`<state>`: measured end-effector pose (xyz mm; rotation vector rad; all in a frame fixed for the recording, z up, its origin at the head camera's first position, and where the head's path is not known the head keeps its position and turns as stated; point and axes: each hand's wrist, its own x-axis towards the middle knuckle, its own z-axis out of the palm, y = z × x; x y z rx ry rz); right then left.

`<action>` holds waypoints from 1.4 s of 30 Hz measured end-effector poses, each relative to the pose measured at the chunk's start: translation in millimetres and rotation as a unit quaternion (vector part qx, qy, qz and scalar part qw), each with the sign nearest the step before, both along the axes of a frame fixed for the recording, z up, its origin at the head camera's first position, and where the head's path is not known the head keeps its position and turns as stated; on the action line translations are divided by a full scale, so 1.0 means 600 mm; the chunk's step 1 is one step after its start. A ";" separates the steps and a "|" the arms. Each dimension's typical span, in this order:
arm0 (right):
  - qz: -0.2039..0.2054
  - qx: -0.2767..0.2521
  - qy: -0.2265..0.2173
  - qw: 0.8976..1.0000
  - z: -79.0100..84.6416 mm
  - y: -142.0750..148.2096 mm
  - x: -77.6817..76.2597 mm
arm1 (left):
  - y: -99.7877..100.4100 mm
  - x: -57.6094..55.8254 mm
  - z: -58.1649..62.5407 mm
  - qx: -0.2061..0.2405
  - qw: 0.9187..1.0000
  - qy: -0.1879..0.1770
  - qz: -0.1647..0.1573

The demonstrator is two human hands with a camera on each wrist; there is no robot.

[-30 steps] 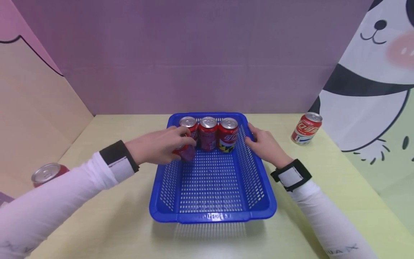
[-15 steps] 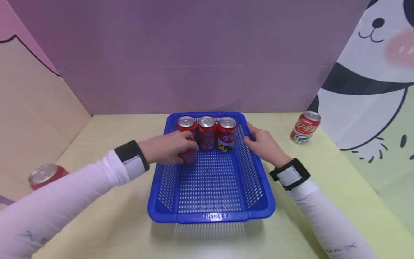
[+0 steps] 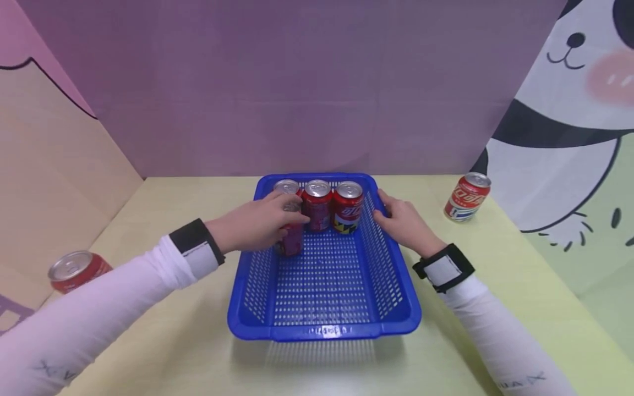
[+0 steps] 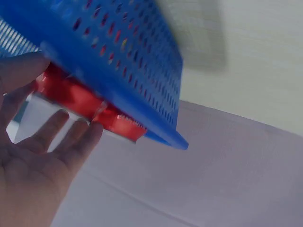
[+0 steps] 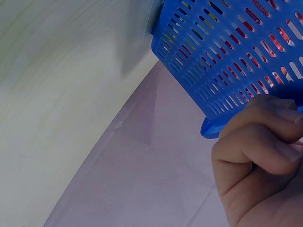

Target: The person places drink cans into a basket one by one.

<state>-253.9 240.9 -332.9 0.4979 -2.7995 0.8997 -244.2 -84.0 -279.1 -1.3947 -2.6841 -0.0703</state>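
My left hand (image 3: 255,223) reaches over the left side of a blue plastic basket (image 3: 324,333). Its thumb and fingers lie around the upper part of a red soda can (image 3: 292,243), which stands upright inside, partly covered by the fingers. Behind it, a row of red cans lines the far end: a left can (image 3: 287,187), a middle can (image 3: 317,206) and a right can (image 3: 348,209). My right hand (image 3: 406,223) grips the basket's right rim, and curled fingers (image 5: 260,142) show in the right wrist view.
One red can (image 3: 468,197) stands on the table (image 3: 495,264) at the back right. Another can (image 3: 76,272) is at the left, partly behind the left sleeve. A purple wall (image 3: 317,99) rises behind the table, with printed panels at both sides.
The can in my left hand has come from a tilt to upright inside the basket, a little towards the front. The left hand has shifted slightly right; the right hand has kept its place.
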 end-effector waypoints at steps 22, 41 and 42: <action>0.001 0.001 -0.002 1.000 -0.004 0.004 -0.003 | -0.072 0.001 -0.117 0.414 0.840 -0.257 0.240; 0.014 0.011 0.000 1.000 -0.005 0.008 -0.006 | -0.073 -0.012 -0.138 0.479 0.767 -0.388 0.181; 0.018 0.023 -0.001 1.000 -0.003 0.011 -0.006 | -0.073 -0.012 -0.138 0.478 0.767 -0.387 0.181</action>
